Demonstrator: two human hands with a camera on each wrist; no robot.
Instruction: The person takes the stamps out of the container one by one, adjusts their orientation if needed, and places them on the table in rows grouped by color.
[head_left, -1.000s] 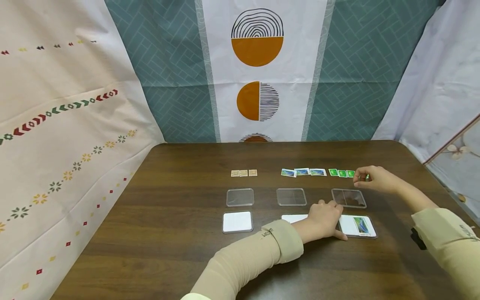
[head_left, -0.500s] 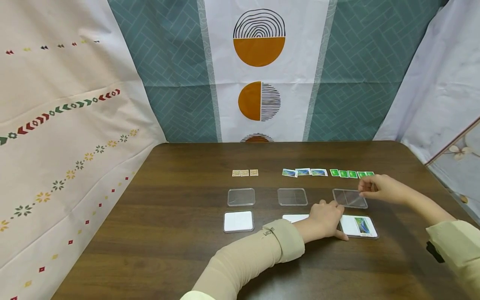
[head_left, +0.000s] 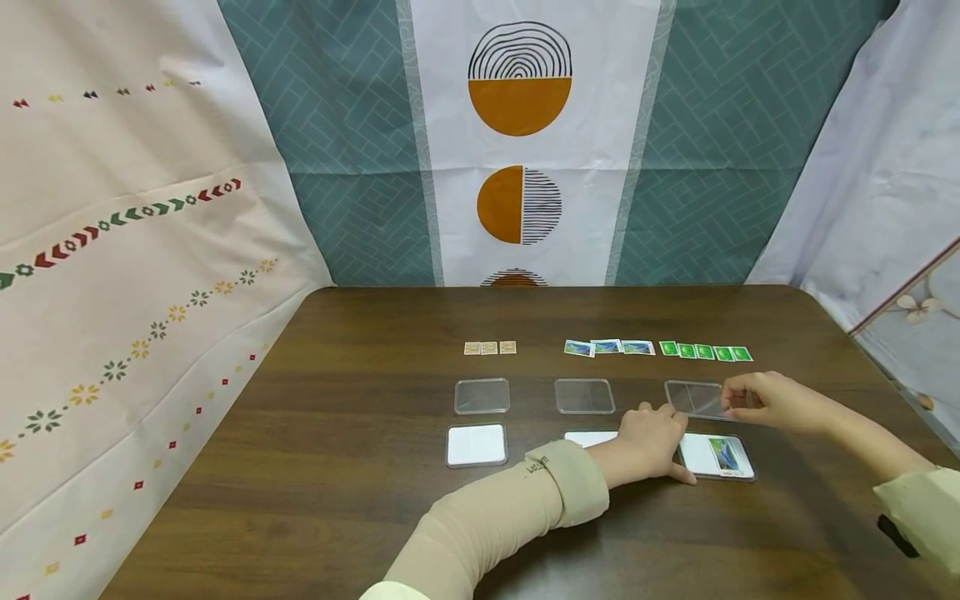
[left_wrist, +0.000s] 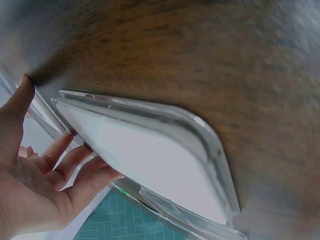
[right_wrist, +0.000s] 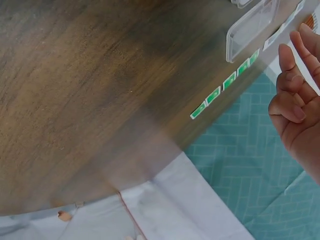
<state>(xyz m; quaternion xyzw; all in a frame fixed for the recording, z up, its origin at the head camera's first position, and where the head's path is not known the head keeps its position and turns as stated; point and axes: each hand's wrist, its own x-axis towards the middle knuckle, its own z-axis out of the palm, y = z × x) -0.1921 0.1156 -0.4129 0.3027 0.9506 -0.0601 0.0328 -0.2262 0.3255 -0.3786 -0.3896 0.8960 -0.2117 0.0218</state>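
Several clear plastic cases with white inserts form the near row. My left hand [head_left: 651, 442] spans the left end of the rightmost white-filled case [head_left: 697, 452], thumb at its near edge and fingertips by its far edge. It covers part of the middle white-filled case [left_wrist: 135, 145]. A blue picture stamp [head_left: 723, 454] lies at the right of the rightmost insert. My right hand [head_left: 765, 402] is over the right end of a clear lid [head_left: 693, 398], fingers bent downward; I cannot tell whether a stamp is pinched there. Green stamps [head_left: 704, 352] lie just beyond, in a row.
Two more clear lids, one on the left [head_left: 482, 397] and one in the middle [head_left: 584, 397], lie on the brown table [head_left: 315, 500]. A white-filled case [head_left: 476, 445] is at the left. Brown stamps [head_left: 489, 347] and blue stamps [head_left: 606, 346] line the back.
My right hand has come back from the green stamps toward me, over the right clear lid, uncovering the row's right end. The left hand stays where it was.
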